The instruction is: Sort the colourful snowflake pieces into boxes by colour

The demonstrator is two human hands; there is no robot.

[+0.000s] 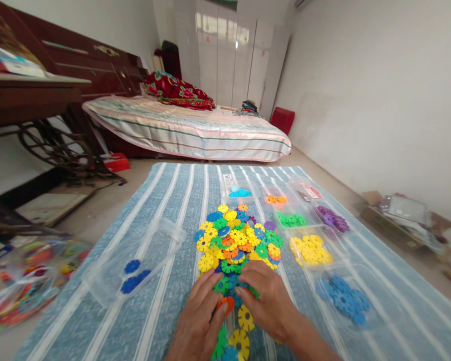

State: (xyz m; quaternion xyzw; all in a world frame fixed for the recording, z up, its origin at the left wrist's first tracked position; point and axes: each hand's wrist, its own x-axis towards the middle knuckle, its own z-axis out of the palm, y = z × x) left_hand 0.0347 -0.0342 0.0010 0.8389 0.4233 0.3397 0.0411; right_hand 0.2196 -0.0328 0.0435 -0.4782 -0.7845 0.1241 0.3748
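Note:
A heap of colourful snowflake-shaped plastic discs (236, 239) lies on a blue striped cloth (180, 195). My left hand (200, 317) and my right hand (267, 301) rest palm down on the near edge of the heap, fingers curled over green, orange and yellow discs. An orange disc (226, 303) sits between the two hands, touched by the left fingertips. More yellow and green discs (239, 341) lie between my wrists. Whether either hand grips a disc is hidden.
Clear trays hold sorted discs: yellow (310, 249), dark blue (344, 297), green (291, 219), purple (332, 218), orange (275, 199), light blue (239, 192). A clear tray at left (135, 260) holds a few blue discs. A bag of discs (26, 281), a bed (188, 128) and a table (33, 95) surround.

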